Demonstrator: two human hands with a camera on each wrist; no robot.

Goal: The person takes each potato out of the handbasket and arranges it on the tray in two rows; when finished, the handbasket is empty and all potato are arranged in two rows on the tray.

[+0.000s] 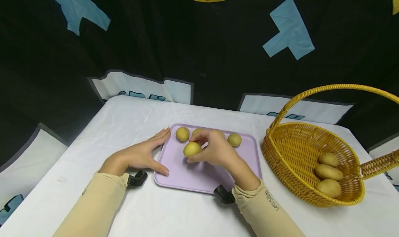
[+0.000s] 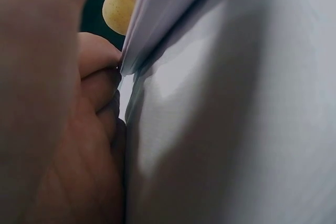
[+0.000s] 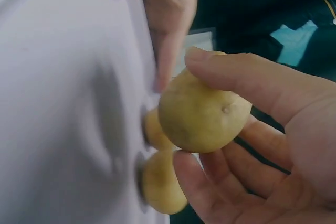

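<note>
A round yellow potato (image 1: 192,149) is pinched between the thumb and fingers of my right hand (image 1: 215,148), above the lilac tray (image 1: 177,174). In the right wrist view the same potato (image 3: 202,111) shows between thumb and fingertips, apart from the tray surface. My left hand (image 1: 141,154) rests at the tray's left edge, thumb and fingers spread and fairly straight. Along the tray's far side lie several potatoes, among them one at the left (image 1: 182,134) and one at the right (image 1: 234,139). My right hand partly hides those between.
To the right stands a yellow wicker basket (image 1: 283,161) with a tall arched handle (image 1: 327,87). Inside it lie three potatoes (image 1: 328,172). A white cloth (image 1: 149,212) covers the table, and a black curtain (image 1: 187,57) hangs behind its far edge.
</note>
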